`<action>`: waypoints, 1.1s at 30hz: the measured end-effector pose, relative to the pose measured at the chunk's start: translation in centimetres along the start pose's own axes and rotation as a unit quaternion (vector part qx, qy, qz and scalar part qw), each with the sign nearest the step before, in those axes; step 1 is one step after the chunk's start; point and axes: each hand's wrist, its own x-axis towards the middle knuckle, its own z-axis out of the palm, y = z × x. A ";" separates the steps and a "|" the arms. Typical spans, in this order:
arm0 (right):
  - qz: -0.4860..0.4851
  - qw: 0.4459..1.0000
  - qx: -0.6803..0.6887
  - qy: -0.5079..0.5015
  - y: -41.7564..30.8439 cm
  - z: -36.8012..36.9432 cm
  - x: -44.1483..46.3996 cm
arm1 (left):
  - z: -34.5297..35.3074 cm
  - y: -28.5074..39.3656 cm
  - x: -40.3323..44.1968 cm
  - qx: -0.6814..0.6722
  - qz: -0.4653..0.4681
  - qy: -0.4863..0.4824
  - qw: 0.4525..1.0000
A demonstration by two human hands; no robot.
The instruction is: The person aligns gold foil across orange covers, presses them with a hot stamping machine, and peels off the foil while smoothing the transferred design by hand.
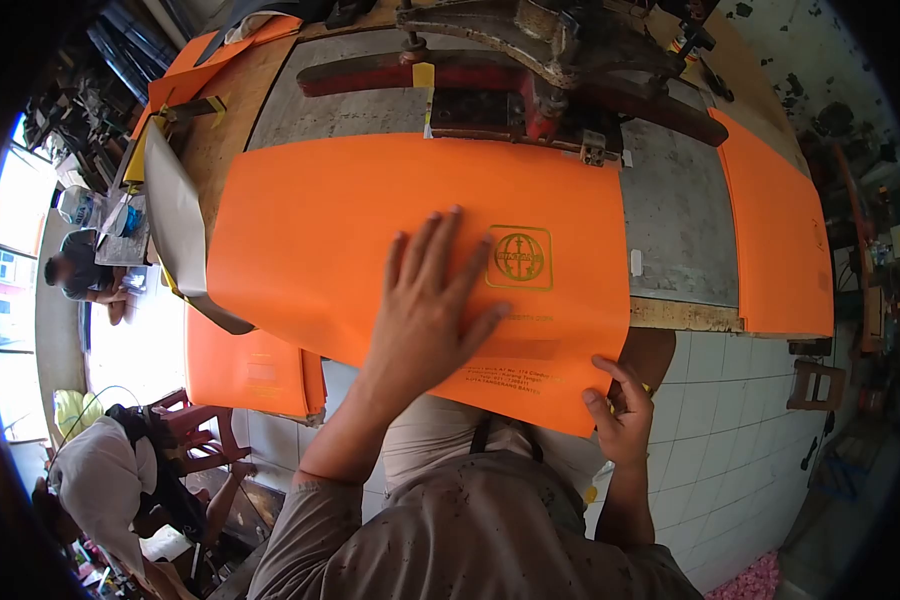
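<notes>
A large orange sheet lies over the metal bed of a hand press and hangs over its front edge. It carries a gold globe emblem in a square frame and several printed lines lower down. My left hand rests flat on the sheet just left of the emblem, fingers spread. At the sheet's lower right corner, my right hand pinches the edge between thumb and fingers. The red and black press head stands directly behind the sheet's far edge.
Stacked orange sheets lie at the right of the bench, and another orange stack sits lower left. A grey curled sheet hangs at the left edge. One person bends at lower left; another person is farther back.
</notes>
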 end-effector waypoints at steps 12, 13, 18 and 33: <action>0.024 0.998 -0.042 -0.041 0.3 -0.8 0.1 | 0.6 1.7 0.4 -0.027 0.050 -0.058 0.997; 0.020 0.998 -0.043 -0.043 0.3 -0.8 0.2 | 0.5 1.7 0.5 -0.032 0.047 -0.058 0.997; -0.016 0.997 -0.059 -0.041 0.5 -0.9 0.3 | 1.0 1.5 0.6 -0.103 -0.018 -0.028 0.994; 0.006 0.998 -0.037 -0.043 0.7 -0.9 0.0 | 1.4 2.2 0.8 -0.030 0.000 -0.047 0.998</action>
